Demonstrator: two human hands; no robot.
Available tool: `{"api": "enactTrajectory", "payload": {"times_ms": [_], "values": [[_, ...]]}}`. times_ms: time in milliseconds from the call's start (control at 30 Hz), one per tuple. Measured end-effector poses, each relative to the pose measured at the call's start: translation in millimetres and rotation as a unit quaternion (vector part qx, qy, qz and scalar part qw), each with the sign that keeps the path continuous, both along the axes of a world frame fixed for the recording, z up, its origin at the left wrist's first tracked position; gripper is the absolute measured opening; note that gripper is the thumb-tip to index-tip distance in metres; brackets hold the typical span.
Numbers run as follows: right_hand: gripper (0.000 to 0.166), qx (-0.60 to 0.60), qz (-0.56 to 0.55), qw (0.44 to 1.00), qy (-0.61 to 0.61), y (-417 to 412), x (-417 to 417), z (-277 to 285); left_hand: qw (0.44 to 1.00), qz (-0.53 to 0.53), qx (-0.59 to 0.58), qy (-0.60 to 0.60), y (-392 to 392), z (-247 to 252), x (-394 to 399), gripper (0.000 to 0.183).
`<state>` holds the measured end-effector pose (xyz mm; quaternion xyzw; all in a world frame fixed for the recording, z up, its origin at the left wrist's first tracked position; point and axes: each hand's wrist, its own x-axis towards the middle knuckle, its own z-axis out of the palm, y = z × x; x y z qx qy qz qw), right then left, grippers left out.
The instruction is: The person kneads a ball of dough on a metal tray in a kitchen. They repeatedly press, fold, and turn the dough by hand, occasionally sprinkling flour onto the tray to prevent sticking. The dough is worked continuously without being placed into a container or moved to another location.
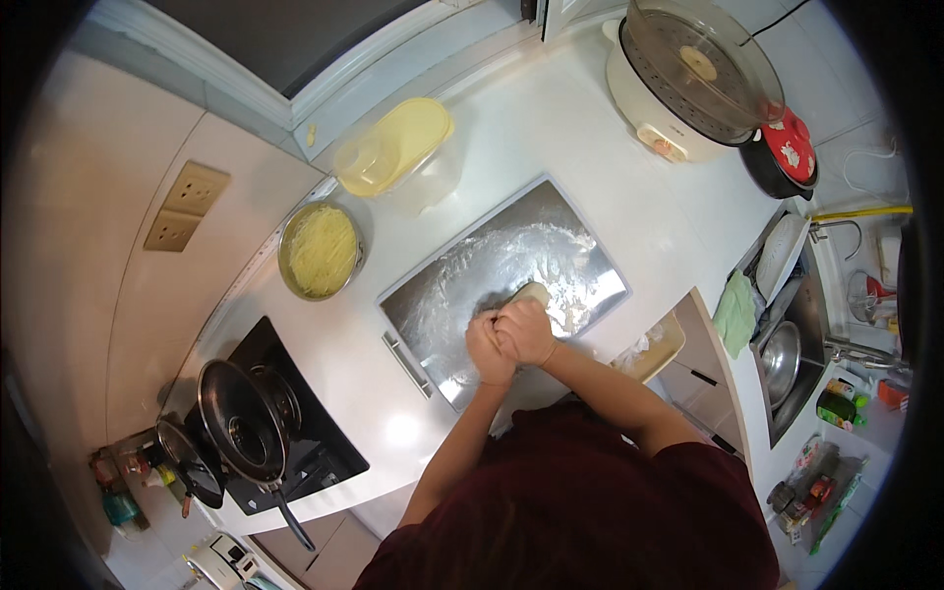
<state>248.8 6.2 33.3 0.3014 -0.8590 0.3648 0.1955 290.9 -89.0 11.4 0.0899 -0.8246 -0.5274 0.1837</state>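
Note:
A pale lump of dough (532, 294) lies on a stainless steel board (457, 284) whose surface is smeared with white flour. My right hand (525, 330) is closed over the near part of the dough, and the far end sticks out beyond the knuckles. Pressed against it on the left is my left hand (490, 346), its fingers curled in at the same lump. How much dough sits under the two hands is hidden. Both forearms reach in over the board's near edge.
Left of the board stands a metal bowl of yellow shreds (322, 251), near a yellow-lidded plastic container (405, 144). A frying pan (243, 420) rests on the black hob (324, 472). Back right are an electric steamer (664, 110) and a red-lidded pot (789, 147); the sink (811, 310) lies right.

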Motion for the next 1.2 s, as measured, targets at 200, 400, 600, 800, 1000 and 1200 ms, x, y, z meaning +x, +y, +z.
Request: {"api": "enactTrajectory", "payload": {"times_ms": [200,400,600,800,1000,1200], "values": [[0.012,0.021,0.022,0.999,-0.017,-31.2,-55.1,-12.4,0.983,0.053,-0.174,-0.039,-30.9,-2.3,-45.8,0.019],[0.014,0.061,0.097,0.993,-0.037,-45.8,-97.2,-16.9,0.973,0.119,-0.192,-0.045,-40.2,-5.1,-73.0,0.02],[0.036,-0.004,0.093,0.928,-0.361,-53.1,-132.6,-11.5,0.994,0.002,-0.097,-0.05,-51.0,1.8,-69.7,0.018],[0.049,0.1,-0.14,0.912,-0.374,-19.5,-132.1,35.1,0.969,-0.131,0.02,-0.207,-84.0,8.8,-30.6,0.018],[0.052,0.128,-0.138,0.935,-0.3,-28.3,-110.0,8.0,0.971,-0.121,-0.106,-0.176,-94.5,45.1,-49.9,0.016],[0.045,0.053,-0.086,0.954,-0.283,-40.6,-74.0,30.4,0.997,-0.034,0.05,-0.048,-62.3,43.5,-79.3,0.022]]}}
